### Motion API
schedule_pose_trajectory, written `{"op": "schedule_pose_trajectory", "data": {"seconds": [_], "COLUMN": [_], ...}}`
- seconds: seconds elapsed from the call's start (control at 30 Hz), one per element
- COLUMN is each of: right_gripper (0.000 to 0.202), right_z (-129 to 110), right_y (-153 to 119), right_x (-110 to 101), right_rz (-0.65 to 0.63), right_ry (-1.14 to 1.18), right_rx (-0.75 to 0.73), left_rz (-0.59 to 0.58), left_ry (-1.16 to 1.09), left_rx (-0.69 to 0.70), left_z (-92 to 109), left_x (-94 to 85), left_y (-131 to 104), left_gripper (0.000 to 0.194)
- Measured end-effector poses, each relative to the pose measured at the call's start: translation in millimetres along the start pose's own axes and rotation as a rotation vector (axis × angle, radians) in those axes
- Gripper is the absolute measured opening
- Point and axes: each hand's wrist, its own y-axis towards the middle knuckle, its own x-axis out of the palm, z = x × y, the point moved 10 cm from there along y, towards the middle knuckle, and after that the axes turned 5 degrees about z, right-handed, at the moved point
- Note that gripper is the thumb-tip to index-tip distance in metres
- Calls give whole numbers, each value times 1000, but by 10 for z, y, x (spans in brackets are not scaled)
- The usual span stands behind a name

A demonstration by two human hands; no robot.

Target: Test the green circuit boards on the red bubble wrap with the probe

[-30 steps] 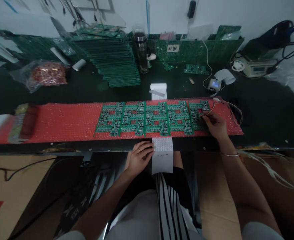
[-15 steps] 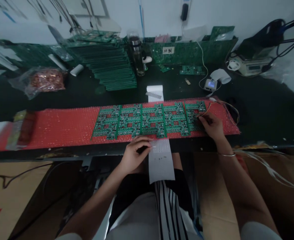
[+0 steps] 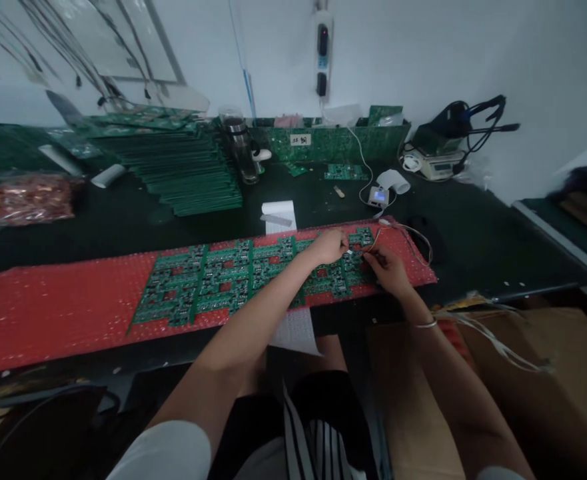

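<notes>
Several green circuit boards (image 3: 226, 273) lie in a row on a sheet of red bubble wrap (image 3: 73, 287). My left hand (image 3: 330, 245) reaches over the boards toward the right end of the row. Its fingers pinch a small white piece (image 3: 349, 252), too small to identify surely. Close beside it, my right hand (image 3: 387, 268) is closed at the rightmost board, gripping the end of a thin wire lead (image 3: 376, 239); the tip is hidden by the fingers. A paper strip (image 3: 296, 330) hangs over the table's front edge below my left forearm.
Behind the row stand a tall stack of green boards (image 3: 173, 167) and a glass bottle (image 3: 243, 150). A small device with a lit screen (image 3: 378, 197) sits at back right. Bagged copper-coloured parts (image 3: 28, 200) lie left. A cardboard box (image 3: 533, 353) is below the edge.
My left hand has moved from the paper strip up and right over the boards, now with a white piece in its fingers. My right hand stays at the rightmost board. The view has shifted right.
</notes>
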Motion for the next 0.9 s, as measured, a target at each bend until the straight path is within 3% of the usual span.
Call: {"op": "schedule_pose_trajectory", "data": {"seconds": [0.27, 0.63, 0.77, 0.9], "right_gripper": [27, 26, 26, 28], "right_z": [-276, -331, -300, -396], "right_y": [43, 57, 86, 222], "right_x": [91, 359, 354, 148], "right_rz": [-24, -122, -142, -51], "right_ry": [-436, -728, -739, -426], "right_rx": [-309, -433, -408, -332], "left_rz": [-58, -50, 13, 86], "left_ry": [91, 105, 76, 49], "left_rx": [7, 2, -18, -46], "left_z": [-91, -101, -147, -256], "left_x": [121, 175, 23, -281], "left_y": [182, 212, 169, -89], "left_gripper": [19, 15, 20, 26]}}
